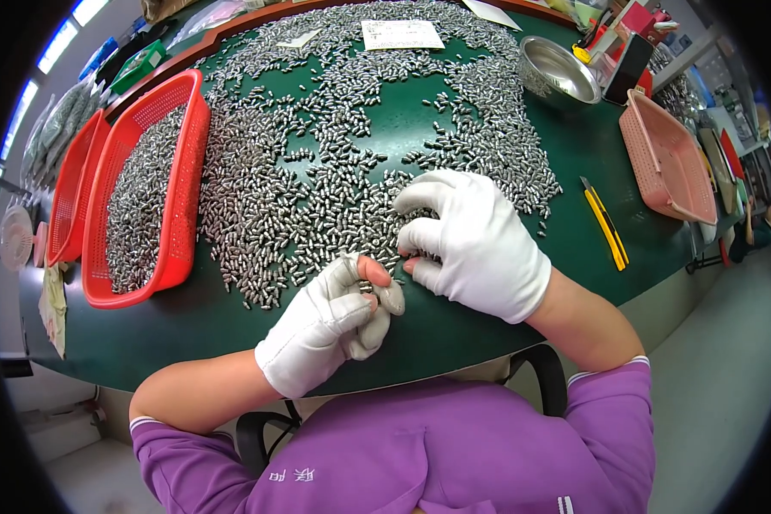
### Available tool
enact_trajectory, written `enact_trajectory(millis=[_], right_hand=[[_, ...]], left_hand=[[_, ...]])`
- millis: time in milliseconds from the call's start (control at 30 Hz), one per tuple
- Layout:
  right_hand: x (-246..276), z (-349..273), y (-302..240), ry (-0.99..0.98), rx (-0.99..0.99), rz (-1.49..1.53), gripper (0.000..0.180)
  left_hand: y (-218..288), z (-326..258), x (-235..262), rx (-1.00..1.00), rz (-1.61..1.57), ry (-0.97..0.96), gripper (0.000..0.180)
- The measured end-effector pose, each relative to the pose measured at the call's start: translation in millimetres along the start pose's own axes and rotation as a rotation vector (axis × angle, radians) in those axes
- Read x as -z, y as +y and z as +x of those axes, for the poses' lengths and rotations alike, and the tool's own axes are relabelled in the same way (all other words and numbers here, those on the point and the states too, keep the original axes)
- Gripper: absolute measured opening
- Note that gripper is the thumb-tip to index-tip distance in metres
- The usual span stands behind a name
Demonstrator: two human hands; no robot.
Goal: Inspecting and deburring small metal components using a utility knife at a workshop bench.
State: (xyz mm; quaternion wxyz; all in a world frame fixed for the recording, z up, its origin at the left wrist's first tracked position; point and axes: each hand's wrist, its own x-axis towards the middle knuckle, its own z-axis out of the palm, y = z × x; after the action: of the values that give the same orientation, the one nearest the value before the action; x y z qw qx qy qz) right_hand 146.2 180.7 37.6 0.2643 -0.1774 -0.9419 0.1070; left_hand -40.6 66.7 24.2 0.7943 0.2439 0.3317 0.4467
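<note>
Both my hands wear white gloves with some fingertips cut off. My left hand [338,321] is closed near the table's front edge, pinching a small silver metal piece [367,287] between thumb and finger. My right hand [471,244] rests just right of it, fingers curled down onto the near edge of a wide spread of small silver metal pieces [317,197] lying on the green table [574,231]. Whether the right hand holds any piece is hidden under its fingers.
A red basket [184,214] filled with the same silver pieces stands at the left, another red basket [68,197] beside it. A pink basket [668,163], a steel bowl [561,73], a yellow utility knife [606,224] and a paper sheet [401,34] lie farther off.
</note>
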Motion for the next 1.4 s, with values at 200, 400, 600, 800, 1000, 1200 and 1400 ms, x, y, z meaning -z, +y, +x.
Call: enact_trajectory(millis=[200,400,600,800,1000,1200,1400], right_hand=[[-3.6,2.1,-0.6,0.034,0.028,0.042,0.013],[-8.8,-0.5,1.5,0.017,0.044,0.047,0.017],[-3.7,-0.7,3.9,0.022,-0.022,0.083,0.016],[-4.3,0.6,-1.9,-0.021,-0.008,0.029,0.015],[-6.2,-0.8,-4.6,-0.01,-0.049,0.04,0.014],[-7.0,-2.4,-3.1,-0.073,-0.059,0.018,0.014],[6.4,-0.1,-5.9,0.174,-0.075,0.078,0.025]], left_hand=[[-1.8,-0.6,4.5,-0.009,-0.05,0.012,0.021],[0.0,0.3,4.7,0.02,-0.111,-0.019,0.015],[-1.2,-0.3,6.0,0.006,-0.097,-0.02,0.015],[-0.2,0.4,6.5,0.021,-0.083,-0.026,0.015],[-0.6,0.4,5.5,0.017,-0.049,-0.023,0.016],[-2.1,1.1,6.9,0.018,-0.046,-0.021,0.015],[-2.5,-0.3,6.6,0.021,-0.07,-0.014,0.013]])
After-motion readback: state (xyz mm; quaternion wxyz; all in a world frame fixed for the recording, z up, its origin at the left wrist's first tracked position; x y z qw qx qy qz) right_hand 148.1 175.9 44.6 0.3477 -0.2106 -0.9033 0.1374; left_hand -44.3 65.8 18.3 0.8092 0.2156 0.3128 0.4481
